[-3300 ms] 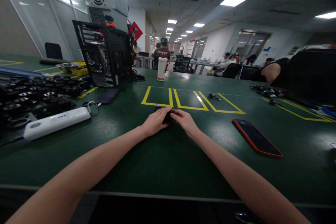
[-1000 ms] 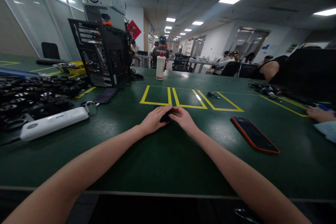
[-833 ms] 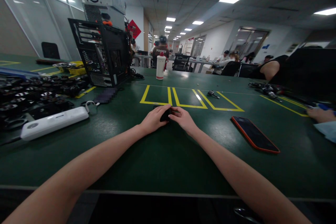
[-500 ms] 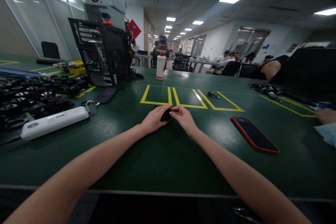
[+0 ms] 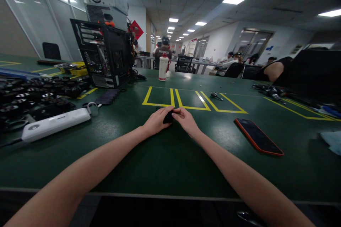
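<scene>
A small black object (image 5: 168, 117) is held low over the green table (image 5: 170, 163), just in front of the yellow tape frames. My left hand (image 5: 156, 121) wraps round it from the left, fingers over its far side and thumb underneath. From the right, my right hand (image 5: 185, 120) pinches at its edge with thumb and fingertips. The fingers cover most of the object, so its exact kind does not show.
An orange-cased phone (image 5: 259, 137) lies to the right, near a small black part (image 5: 216, 95). On the left are a white power strip (image 5: 57, 124), a heap of black parts (image 5: 32, 95) and a computer case (image 5: 106, 55). A white tumbler (image 5: 162, 68) stands behind.
Both my hands keep nearly the same pose around the black object. At the right edge, another person's hand has gone out of view.
</scene>
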Tool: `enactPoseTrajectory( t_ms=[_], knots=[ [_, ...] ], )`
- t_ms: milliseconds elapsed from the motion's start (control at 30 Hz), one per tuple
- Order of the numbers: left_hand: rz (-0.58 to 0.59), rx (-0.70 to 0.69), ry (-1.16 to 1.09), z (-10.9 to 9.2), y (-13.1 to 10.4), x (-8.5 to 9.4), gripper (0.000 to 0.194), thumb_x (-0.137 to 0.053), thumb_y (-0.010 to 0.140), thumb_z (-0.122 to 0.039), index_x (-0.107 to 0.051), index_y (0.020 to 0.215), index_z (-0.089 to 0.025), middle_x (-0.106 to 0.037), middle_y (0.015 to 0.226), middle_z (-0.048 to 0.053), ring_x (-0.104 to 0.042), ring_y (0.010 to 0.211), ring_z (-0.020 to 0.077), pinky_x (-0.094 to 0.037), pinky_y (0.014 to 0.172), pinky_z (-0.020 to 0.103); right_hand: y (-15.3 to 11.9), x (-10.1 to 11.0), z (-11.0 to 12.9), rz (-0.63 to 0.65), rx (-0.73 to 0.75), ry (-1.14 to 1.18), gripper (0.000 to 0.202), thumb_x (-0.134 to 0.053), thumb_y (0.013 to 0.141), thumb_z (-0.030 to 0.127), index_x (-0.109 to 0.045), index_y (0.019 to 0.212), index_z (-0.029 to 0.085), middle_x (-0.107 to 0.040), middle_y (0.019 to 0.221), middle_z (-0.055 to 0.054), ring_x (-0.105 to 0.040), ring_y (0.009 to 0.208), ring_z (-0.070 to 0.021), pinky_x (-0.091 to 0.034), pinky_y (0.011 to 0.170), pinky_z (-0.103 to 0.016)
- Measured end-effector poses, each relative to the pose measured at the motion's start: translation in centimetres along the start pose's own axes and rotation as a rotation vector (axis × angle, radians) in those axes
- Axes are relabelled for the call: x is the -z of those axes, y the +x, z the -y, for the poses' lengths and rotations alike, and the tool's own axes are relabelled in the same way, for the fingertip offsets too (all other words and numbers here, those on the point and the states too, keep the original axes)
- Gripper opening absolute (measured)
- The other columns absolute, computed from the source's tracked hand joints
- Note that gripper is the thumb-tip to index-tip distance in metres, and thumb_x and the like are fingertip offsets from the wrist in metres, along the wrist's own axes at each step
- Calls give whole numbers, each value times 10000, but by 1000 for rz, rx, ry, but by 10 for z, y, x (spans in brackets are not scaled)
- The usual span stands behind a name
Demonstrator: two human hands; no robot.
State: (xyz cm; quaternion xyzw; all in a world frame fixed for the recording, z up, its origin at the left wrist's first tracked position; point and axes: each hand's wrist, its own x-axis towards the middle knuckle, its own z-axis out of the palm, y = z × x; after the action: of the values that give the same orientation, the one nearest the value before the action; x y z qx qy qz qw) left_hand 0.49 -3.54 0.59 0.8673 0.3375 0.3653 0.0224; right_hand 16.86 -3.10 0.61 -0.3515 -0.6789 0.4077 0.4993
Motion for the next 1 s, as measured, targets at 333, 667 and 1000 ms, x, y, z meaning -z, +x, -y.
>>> enactPoseTrajectory(
  t_ms=[333, 667, 1000],
  knots=[
    [5, 1, 10, -1, -1, 1, 603, -589, 696, -175, -312, 1231, -204, -456, 1220, 70, -431, 1131, 198, -375, 955, 368, 1, 3, -1, 34, -104, 8, 271, -605, 675, 238, -538, 931, 183, -590, 979, -34, -560, 938, -154, -414, 899, -349],
    [5, 6, 13, 1, -1, -2, 604, -588, 697, -180, -309, 1232, -202, -451, 1226, 69, -427, 1137, 201, -373, 956, 368, -1, 1, 3, -18, -24, -12, 193, -581, 696, 255, -542, 875, 195, -593, 901, -13, -560, 884, -138, -427, 864, -328],
    [7, 8, 1, -1, -1, 1, 592, -579, 706, -180, -309, 1232, -210, -456, 1219, 66, -429, 1137, 203, -381, 948, 371, -2, 3, 0, 63, -51, 47, 266, -611, 665, 223, -521, 914, 203, -575, 980, -9, -557, 944, -149, -425, 888, -336]
  ],
)
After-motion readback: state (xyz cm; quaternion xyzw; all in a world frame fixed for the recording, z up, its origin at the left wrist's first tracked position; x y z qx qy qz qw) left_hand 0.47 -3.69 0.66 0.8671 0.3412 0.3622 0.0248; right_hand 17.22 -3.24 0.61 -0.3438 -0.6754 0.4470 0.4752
